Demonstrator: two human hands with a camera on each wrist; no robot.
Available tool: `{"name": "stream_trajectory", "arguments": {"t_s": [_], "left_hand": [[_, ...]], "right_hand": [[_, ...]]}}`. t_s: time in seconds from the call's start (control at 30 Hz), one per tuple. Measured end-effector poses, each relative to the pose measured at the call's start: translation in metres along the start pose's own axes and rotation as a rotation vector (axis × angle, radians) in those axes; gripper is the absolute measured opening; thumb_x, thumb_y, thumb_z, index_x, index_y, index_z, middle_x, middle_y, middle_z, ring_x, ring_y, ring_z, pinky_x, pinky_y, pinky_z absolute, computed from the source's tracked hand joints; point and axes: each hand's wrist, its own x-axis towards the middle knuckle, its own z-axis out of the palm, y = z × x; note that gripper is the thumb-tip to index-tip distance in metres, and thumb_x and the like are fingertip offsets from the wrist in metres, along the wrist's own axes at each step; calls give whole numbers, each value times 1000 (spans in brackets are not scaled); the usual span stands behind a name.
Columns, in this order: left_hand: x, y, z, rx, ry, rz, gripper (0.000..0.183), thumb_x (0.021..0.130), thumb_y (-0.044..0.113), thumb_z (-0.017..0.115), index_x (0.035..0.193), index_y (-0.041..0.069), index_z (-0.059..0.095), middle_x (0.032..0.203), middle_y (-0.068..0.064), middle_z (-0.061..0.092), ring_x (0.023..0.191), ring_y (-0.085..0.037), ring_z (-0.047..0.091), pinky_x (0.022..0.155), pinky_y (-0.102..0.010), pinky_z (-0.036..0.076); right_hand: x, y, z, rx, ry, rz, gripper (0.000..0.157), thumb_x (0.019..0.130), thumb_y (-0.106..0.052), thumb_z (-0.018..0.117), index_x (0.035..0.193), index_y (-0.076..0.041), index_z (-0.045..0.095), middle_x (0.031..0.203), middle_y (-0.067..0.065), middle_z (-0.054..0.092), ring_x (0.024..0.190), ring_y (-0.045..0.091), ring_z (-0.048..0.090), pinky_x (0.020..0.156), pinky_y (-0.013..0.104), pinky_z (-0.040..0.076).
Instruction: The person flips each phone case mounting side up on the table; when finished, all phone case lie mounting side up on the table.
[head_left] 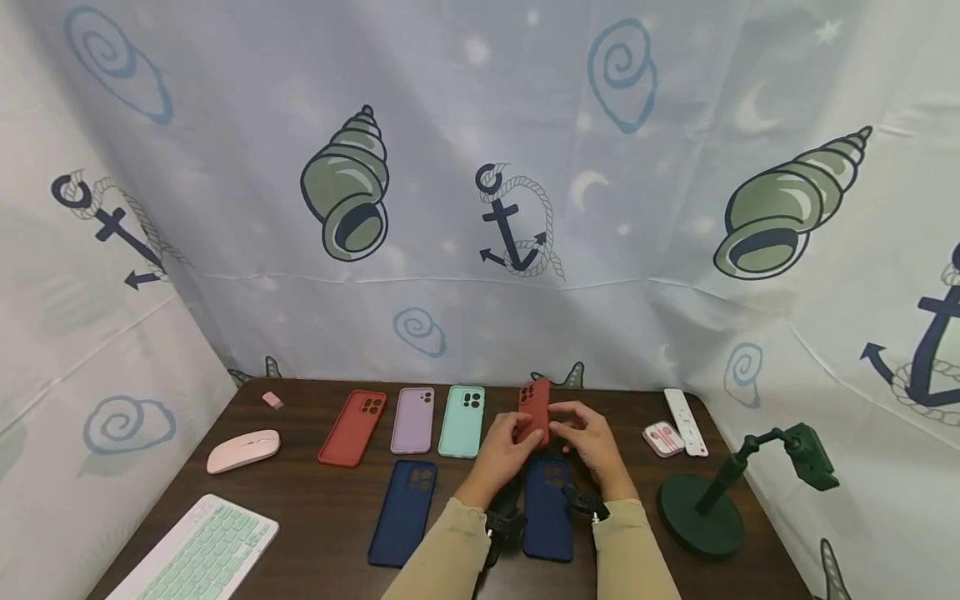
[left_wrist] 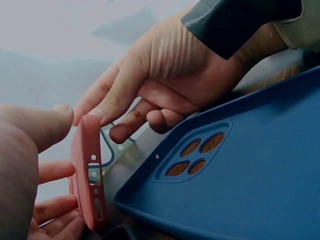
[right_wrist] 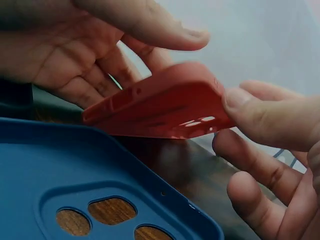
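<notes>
A red phone case [head_left: 536, 400] is held up on edge over the table, its camera cutouts at the top. At its edge, my right hand [head_left: 592, 435] pinches it between thumb and finger [right_wrist: 257, 117]. The fingers of my left hand [head_left: 498, 450] touch the back of the red case [left_wrist: 90, 170], and the left thumb [right_wrist: 175, 32] stands extended, apart from it. Below the hands lies a dark blue phone case [head_left: 548, 521], its open inside and camera cutouts showing in the wrist views.
Red [head_left: 352, 427], lilac [head_left: 412, 421], mint [head_left: 461, 422] and blue [head_left: 402, 512] phone cases lie left of the hands. Farther left are a mouse [head_left: 243, 451] and a keyboard [head_left: 202, 554]. A green lamp [head_left: 705, 512], earphone box [head_left: 663, 438] and white remote [head_left: 686, 422] stand right.
</notes>
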Motion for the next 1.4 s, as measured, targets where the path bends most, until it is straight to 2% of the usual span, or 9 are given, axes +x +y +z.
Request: {"name": "stream_trajectory", "arguments": {"t_s": [0.2,0.4,0.63,0.8,0.93,1.03,1.2,1.27,1.4], "left_hand": [[0,0,-1,-13,4,-20,57,94,58,64,133,17,59,128,-10,55,110,-24,60,89,-37,51],[-2,4,-4,-7,-15,-53,62,91,61,66,135,18,57,129,-10,54,111,-24,59,90,-36,51],[-2,6,-5,-83,-23,-82,56,94,55,65,135,18,55,130,-11,53,110,-22,59,90,-38,51],[-4,6,-5,-104,-26,-82,50,98,50,63,136,19,54,126,-7,55,107,-18,59,89,-37,50],[-4,14,-9,-126,-13,-45,37,101,35,62,132,15,57,125,-9,60,112,-23,61,91,-39,50],[-3,22,-15,-121,18,-33,28,100,25,63,126,14,61,121,-9,62,110,-22,63,88,-37,51],[-3,30,-27,-90,60,-66,24,99,18,61,123,13,63,111,-8,64,91,-16,64,73,-31,52],[-2,31,-31,-94,67,-78,24,99,15,60,123,12,63,110,-9,65,90,-16,64,73,-31,53],[-1,29,-35,-106,61,-106,25,99,13,59,124,11,63,110,-8,68,93,-17,66,75,-32,54]], "right_hand": [[2,-1,4,11,-21,-45,42,86,-20,81,126,-10,68,123,20,67,82,29,66,56,37,56],[2,0,7,21,-34,-52,44,87,-16,80,128,-8,66,118,30,65,84,42,64,57,43,56],[4,-2,7,58,-32,-65,44,91,-16,76,131,-3,63,130,24,63,84,18,67,55,35,55],[1,-1,6,41,15,88,36,100,-21,65,131,-4,63,125,23,65,82,29,71,41,28,44],[1,-1,6,-10,5,187,35,103,-25,61,131,-5,64,124,22,66,81,35,70,39,24,37],[2,-1,8,-83,-42,197,36,103,-26,61,132,-6,64,124,21,67,80,33,70,48,25,45],[3,-2,12,-186,-93,163,35,103,-23,60,133,-5,64,120,21,70,71,26,66,74,31,54],[3,-3,13,-208,-93,157,35,103,-23,60,133,-6,65,119,19,71,68,24,66,74,30,53],[3,-5,13,-220,-87,194,34,102,-27,62,132,-12,67,113,14,73,65,21,64,53,27,45]]}}
